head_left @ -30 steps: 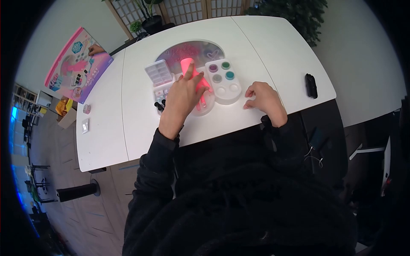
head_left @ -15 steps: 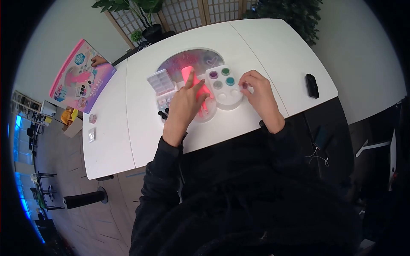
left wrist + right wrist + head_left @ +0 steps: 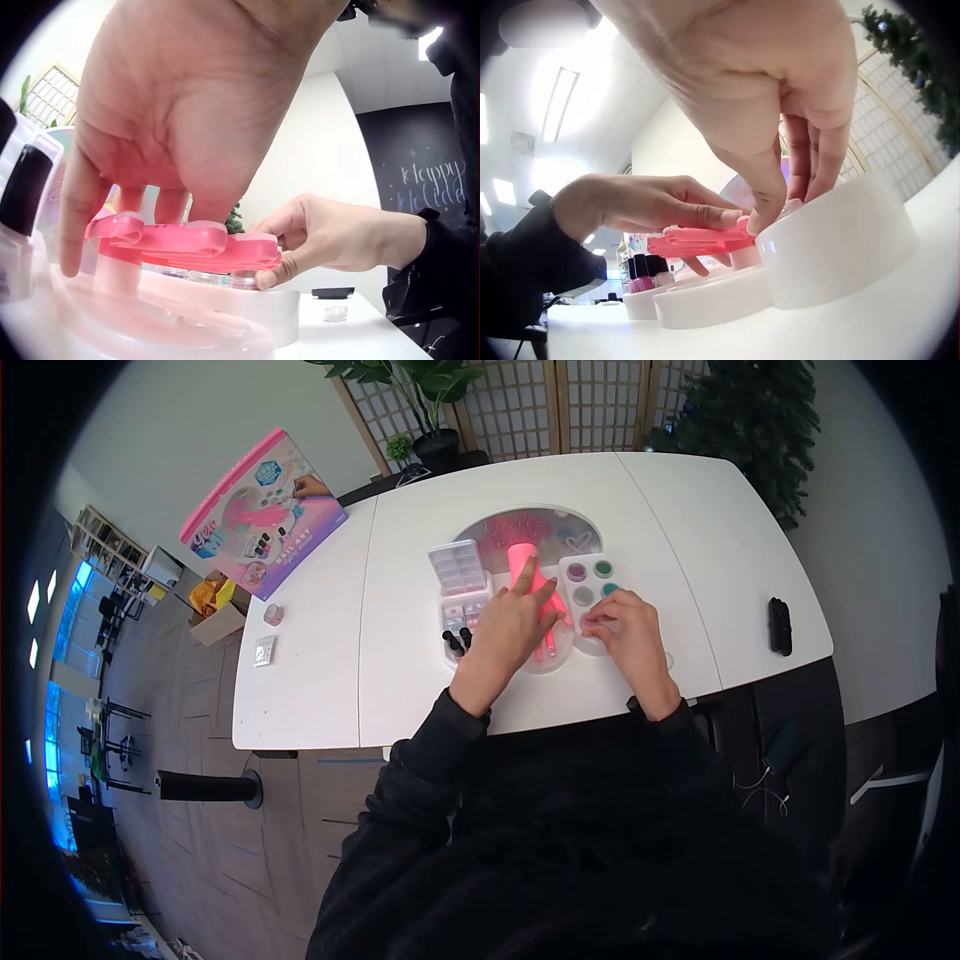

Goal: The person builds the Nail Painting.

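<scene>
My left hand point(image 3: 510, 625) rests with spread fingers over a pink plastic hand point(image 3: 521, 558), which stands on a round white base point(image 3: 172, 330). One of its fingers reaches down beside the pink piece in the left wrist view. My right hand point(image 3: 632, 638) pinches a small clear pot point(image 3: 244, 280) with pinkish contents between thumb and fingers, down at a lower well of the white tray point(image 3: 840, 247). Upper wells of that tray hold a purple pot point(image 3: 577, 572), a green pot point(image 3: 603, 569), a grey pot point(image 3: 583, 596) and a teal pot point(image 3: 610, 590).
Left of the pink hand are dark-capped polish bottles point(image 3: 454, 643) and an open divided case point(image 3: 459, 567). A rounded mirror-like panel point(image 3: 480, 530) stands behind. Another small clear pot point(image 3: 335, 313) lies right of the tray. A black case point(image 3: 780, 627) and a colourful box point(image 3: 262, 515) sit farther out.
My right hand picked up a small pot at the tray's right side and carried it left to a lower well. My left hand has stayed on the pink hand. The head view has shifted.
</scene>
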Action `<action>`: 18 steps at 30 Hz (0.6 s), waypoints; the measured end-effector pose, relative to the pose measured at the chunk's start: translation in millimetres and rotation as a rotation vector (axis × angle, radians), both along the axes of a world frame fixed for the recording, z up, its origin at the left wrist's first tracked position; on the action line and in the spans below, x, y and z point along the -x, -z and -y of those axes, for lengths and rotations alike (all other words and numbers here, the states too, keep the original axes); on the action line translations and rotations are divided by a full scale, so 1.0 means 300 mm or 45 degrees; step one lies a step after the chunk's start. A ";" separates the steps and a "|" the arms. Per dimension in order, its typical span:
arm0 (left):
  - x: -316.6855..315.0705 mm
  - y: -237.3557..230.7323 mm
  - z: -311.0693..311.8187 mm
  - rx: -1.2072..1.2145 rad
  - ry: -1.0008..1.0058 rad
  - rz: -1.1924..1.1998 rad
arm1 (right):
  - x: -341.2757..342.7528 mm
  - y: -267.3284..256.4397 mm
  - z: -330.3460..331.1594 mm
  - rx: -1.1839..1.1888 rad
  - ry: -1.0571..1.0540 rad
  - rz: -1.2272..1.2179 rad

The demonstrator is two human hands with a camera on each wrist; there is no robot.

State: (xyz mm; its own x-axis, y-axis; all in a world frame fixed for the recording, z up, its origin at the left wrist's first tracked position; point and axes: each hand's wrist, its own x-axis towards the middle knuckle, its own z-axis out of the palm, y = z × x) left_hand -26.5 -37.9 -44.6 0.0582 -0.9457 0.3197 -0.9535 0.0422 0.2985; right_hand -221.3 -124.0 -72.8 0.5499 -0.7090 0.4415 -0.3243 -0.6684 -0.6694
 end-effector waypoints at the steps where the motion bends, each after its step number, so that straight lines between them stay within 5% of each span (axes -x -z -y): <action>1: -0.002 0.009 0.002 0.017 0.004 0.003 | 0.002 0.005 0.007 0.011 0.015 -0.040; 8: -0.005 0.022 0.009 -0.060 -0.010 -0.030 | 0.098 -0.039 -0.001 -0.051 -0.008 0.025; 11: -0.004 0.041 0.015 -0.017 -0.027 0.037 | 0.220 -0.052 0.028 0.176 0.325 -0.429; 13: -0.004 0.042 0.013 -0.026 -0.041 0.046 | 0.284 -0.026 0.071 -0.088 0.479 -0.905; 16: 0.000 0.038 0.014 -0.035 -0.025 0.015 | 0.319 -0.012 0.161 -0.499 0.216 -0.834; 18: 0.001 0.027 0.013 -0.026 0.004 -0.020 | 0.320 0.034 0.175 -0.254 0.219 -0.673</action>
